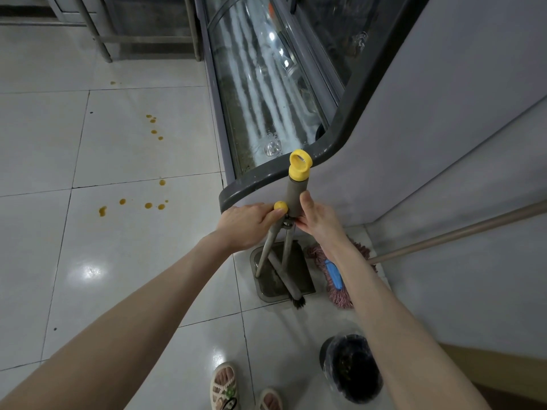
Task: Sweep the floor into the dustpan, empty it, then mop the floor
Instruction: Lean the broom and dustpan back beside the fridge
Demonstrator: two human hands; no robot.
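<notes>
Standing by the rounded corner of the glass-topped freezer (444, 113), a person holds two upright handles close together. Their left hand (245, 226) is curled over the thin stick (268, 247) just below its yellow knob (280, 206). Their right hand (316, 220) grips the thicker grey handle (297, 196) under its yellow loop cap (300, 164), with the thumb lying up along it. Both shafts run down to the grey dustpan (302, 273), which sits on the tiled floor (133, 261) against the freezer's foot. A black-bristled brush (291, 288) lies slantwise in it. Just right of the dustpan lies the pink mop (340, 297), its wooden pole (458, 232) running off to the right. Orange drips (102, 211) spot the tiles well to the left. A black lined bin (352, 368) stands beside the person's sandalled feet (225, 386).
</notes>
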